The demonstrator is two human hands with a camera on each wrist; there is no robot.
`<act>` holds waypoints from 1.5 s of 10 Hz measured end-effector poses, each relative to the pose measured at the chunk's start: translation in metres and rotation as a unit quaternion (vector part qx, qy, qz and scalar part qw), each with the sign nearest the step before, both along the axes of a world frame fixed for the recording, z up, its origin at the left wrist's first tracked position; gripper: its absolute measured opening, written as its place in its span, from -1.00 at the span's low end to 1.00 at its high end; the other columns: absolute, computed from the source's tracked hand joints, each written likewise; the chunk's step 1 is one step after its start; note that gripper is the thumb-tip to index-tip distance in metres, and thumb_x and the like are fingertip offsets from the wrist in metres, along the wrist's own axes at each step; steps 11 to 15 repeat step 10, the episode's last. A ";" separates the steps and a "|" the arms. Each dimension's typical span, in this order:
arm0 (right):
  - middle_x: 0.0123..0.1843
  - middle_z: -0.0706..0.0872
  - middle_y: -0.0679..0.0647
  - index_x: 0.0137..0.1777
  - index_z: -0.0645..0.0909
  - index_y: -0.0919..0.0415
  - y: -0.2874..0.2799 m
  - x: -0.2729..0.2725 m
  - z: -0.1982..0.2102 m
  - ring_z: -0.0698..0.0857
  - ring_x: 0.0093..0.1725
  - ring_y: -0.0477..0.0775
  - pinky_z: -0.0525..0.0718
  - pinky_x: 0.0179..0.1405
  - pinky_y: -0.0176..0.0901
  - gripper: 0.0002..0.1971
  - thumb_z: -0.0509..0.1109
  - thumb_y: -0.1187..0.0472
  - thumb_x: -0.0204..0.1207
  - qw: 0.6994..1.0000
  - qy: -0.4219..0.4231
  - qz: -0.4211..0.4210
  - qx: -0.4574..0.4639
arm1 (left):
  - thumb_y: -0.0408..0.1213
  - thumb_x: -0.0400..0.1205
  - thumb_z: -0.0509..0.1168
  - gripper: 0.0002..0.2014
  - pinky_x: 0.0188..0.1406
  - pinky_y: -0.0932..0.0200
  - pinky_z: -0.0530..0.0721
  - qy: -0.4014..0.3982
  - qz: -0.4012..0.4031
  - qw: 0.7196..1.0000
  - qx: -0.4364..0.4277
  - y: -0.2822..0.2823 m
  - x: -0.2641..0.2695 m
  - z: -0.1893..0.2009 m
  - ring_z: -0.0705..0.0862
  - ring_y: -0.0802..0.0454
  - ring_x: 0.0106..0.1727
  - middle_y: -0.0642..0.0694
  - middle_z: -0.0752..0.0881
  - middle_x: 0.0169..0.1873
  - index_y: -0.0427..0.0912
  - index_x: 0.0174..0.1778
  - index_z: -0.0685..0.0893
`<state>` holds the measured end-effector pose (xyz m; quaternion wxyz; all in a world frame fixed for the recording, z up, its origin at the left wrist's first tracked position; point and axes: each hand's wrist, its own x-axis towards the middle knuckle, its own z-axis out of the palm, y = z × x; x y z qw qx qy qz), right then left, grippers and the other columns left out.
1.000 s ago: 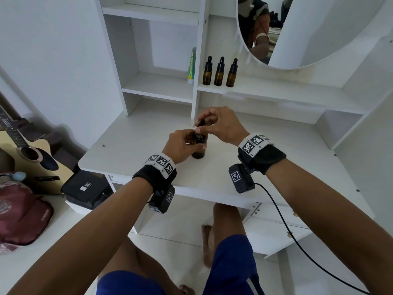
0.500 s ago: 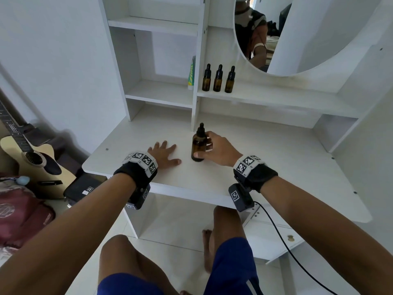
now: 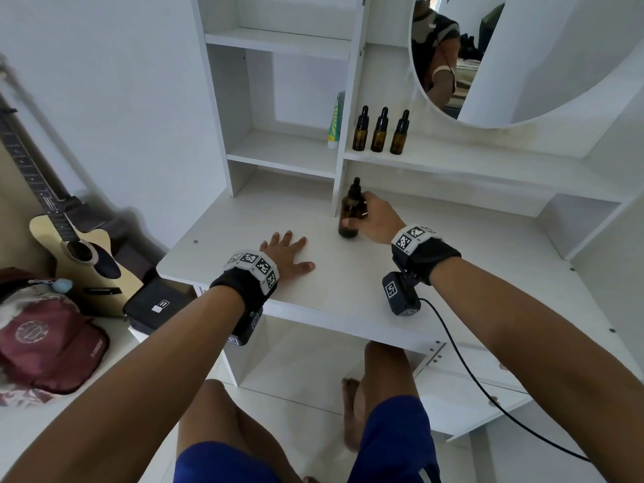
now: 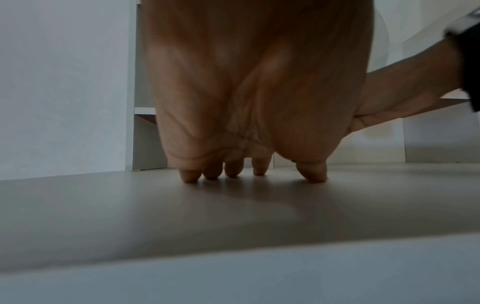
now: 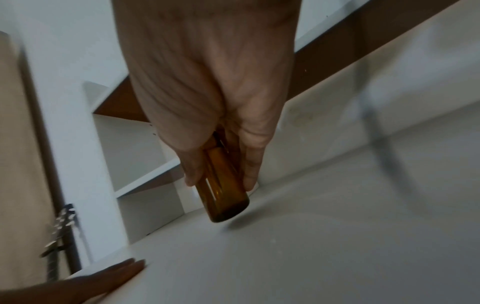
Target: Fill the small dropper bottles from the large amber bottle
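Observation:
The large amber bottle (image 3: 350, 214) with a black dropper cap stands upright at the back of the white desk (image 3: 453, 270), next to the shelf divider. My right hand (image 3: 369, 217) grips its body, thumb on one side and fingers on the other; in the right wrist view the amber bottle (image 5: 221, 185) shows between the fingers (image 5: 250, 164), its base just above or at the desk. My left hand (image 3: 285, 252) lies flat and open on the desk to the left, fingertips (image 4: 191, 175) touching the surface. Three small amber dropper bottles (image 3: 380, 132) stand capped in a row on the shelf above.
A green-and-white tube (image 3: 334, 123) stands left of the shelf divider. A round mirror (image 3: 488, 61) hangs above the shelf. A guitar (image 3: 69, 235), a black case (image 3: 156, 301) and a maroon bag (image 3: 48, 346) lie to the left of the desk.
A second ago both hands were at the large bottle's cap. My left hand has let go and settled flat on the desk; my right hand has taken the bottle's body and shifted it back.

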<state>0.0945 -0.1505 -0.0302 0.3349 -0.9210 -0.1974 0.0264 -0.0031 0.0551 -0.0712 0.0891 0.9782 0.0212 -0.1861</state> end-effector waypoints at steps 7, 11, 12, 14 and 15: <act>0.38 0.63 0.25 0.47 0.43 0.31 0.030 0.050 -0.008 0.62 0.35 0.29 0.56 0.25 -0.07 -0.37 0.54 0.05 0.49 0.994 0.032 -0.099 -0.033 | 0.27 0.68 0.06 -0.21 0.68 -0.23 -0.12 0.000 -0.003 1.000 -0.007 0.003 0.006 -0.003 -0.21 -0.24 0.72 -0.13 -0.20 0.72 0.05 0.73 -0.11; 0.52 0.50 0.31 0.60 0.23 0.38 0.018 0.026 -0.005 0.54 0.45 0.32 0.55 0.36 0.02 -0.26 0.45 0.03 0.57 0.987 0.094 -0.084 -0.101 | 0.27 0.68 0.05 -0.21 0.68 -0.23 -0.10 -0.007 -0.003 1.000 -0.001 0.003 0.008 -0.007 -0.19 -0.23 0.73 -0.13 -0.19 0.73 0.04 0.73 -0.11; 0.52 0.50 0.31 0.60 0.23 0.38 0.018 0.026 -0.005 0.54 0.45 0.32 0.55 0.36 0.02 -0.26 0.45 0.03 0.57 0.987 0.094 -0.084 -0.101 | 0.27 0.68 0.05 -0.21 0.68 -0.23 -0.10 -0.007 -0.003 1.000 -0.001 0.003 0.008 -0.007 -0.19 -0.23 0.73 -0.13 -0.19 0.73 0.04 0.73 -0.11; 0.52 0.50 0.31 0.60 0.23 0.38 0.018 0.026 -0.005 0.54 0.45 0.32 0.55 0.36 0.02 -0.26 0.45 0.03 0.57 0.987 0.094 -0.084 -0.101 | 0.27 0.68 0.05 -0.21 0.68 -0.23 -0.10 -0.007 -0.003 1.000 -0.001 0.003 0.008 -0.007 -0.19 -0.23 0.73 -0.13 -0.19 0.73 0.04 0.73 -0.11; 0.52 0.50 0.31 0.60 0.23 0.38 0.018 0.026 -0.005 0.54 0.45 0.32 0.55 0.36 0.02 -0.26 0.45 0.03 0.57 0.987 0.094 -0.084 -0.101 | 0.27 0.68 0.05 -0.21 0.68 -0.23 -0.10 -0.007 -0.003 1.000 -0.001 0.003 0.008 -0.007 -0.19 -0.23 0.73 -0.13 -0.19 0.73 0.04 0.73 -0.11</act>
